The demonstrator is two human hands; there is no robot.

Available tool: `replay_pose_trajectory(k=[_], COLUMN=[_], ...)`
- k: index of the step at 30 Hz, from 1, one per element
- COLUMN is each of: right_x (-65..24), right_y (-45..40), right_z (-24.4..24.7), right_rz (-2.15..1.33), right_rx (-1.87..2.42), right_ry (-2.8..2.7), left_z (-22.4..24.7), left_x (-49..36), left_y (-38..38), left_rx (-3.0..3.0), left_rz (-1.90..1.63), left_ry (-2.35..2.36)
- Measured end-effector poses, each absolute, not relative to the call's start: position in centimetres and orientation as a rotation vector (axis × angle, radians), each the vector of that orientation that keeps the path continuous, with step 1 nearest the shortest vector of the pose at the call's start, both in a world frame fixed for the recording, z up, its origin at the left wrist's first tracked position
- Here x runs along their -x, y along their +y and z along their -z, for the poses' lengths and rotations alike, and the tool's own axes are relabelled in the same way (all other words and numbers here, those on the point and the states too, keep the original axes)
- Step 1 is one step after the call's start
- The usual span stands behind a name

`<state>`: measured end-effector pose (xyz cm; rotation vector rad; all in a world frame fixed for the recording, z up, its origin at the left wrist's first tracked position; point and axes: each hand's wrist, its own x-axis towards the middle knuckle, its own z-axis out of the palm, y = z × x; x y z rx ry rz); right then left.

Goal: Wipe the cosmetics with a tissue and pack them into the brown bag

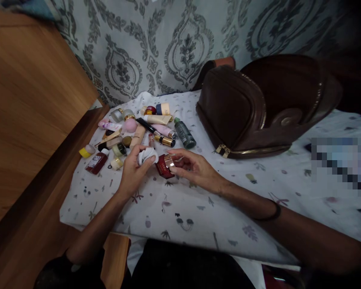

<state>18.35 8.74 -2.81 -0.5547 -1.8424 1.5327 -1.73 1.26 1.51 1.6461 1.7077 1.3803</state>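
My left hand [134, 167] is closed around a bunched white cloth [148, 155]. Just to its right, my right hand [195, 168] grips a dark red bottle [163, 168] by its shiny gold cap [169, 161], with the bottle lying tilted to the left. The cloth is close to the bottle; whether they touch I cannot tell. Beyond my hands lie a gold-and-black tube [165, 140], a small pinkish tube [151, 140] and a beige tube [137, 136]. A green bottle [185, 134] lies behind my right hand.
Several cosmetics spread over the patterned sheet [186, 208], including a red-brown bottle [96, 162] and a pink ball-shaped item [130, 125]. A brown leather bag [231, 108] with its zip undone stands at the right. A wooden panel [33, 80] borders the left, a patterned curtain [156, 48] the back.
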Motion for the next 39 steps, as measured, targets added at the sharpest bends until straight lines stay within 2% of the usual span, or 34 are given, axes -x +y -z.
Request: replay_pose_trajectory(k=[8,18,39], right_x=[-18.2,-18.1,-18.3], right_y=[9.1,9.1,9.1], right_z=[2.7,3.0,3.0], right_rz=[-1.329,-1.270,-1.236], right_rx=[0.706,0.693,0.654], right_ry=[-1.898,-1.955,-1.992], left_z=[-1.7,-2.2,-2.2], left_x=[0.7,0.1,0.4], left_y=[0.5,1.1,0.3], left_rx=[-1.669,-1.830,-1.751], left_rz=[-1.338,-1.278,-1.262], left_ry=[1.701,1.732,1.696])
